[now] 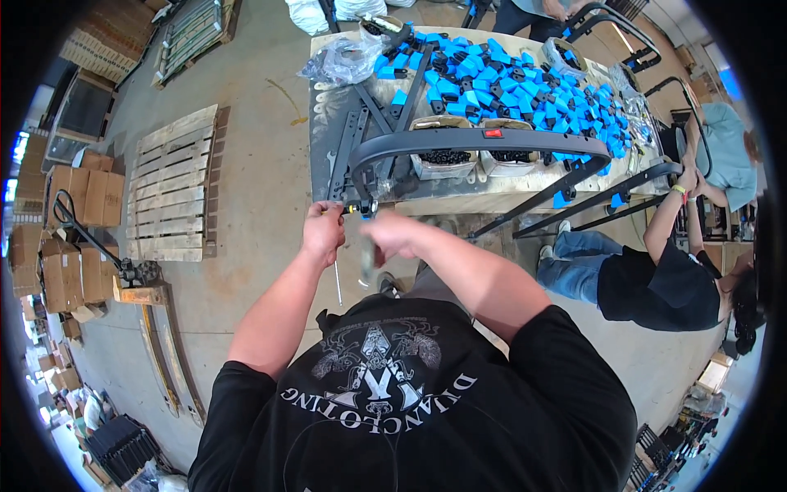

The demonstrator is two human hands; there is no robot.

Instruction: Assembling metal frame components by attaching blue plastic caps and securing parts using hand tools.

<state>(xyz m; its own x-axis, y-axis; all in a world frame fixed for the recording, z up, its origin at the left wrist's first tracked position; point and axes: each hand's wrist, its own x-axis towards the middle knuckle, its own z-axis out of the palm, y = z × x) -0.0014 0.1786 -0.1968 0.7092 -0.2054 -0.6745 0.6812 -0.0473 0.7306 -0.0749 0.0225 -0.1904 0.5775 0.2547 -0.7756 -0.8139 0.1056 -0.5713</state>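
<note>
The person's left hand is closed around a thin metal rod that points downward, just in front of the near edge of a worktable; the right hand, blurred, is just beside it near the lower end of a bent black tubular frame, and I cannot tell what it grips; the frame arches above the table's near edge, with blue-and-black pieces heaped beyond.
</note>
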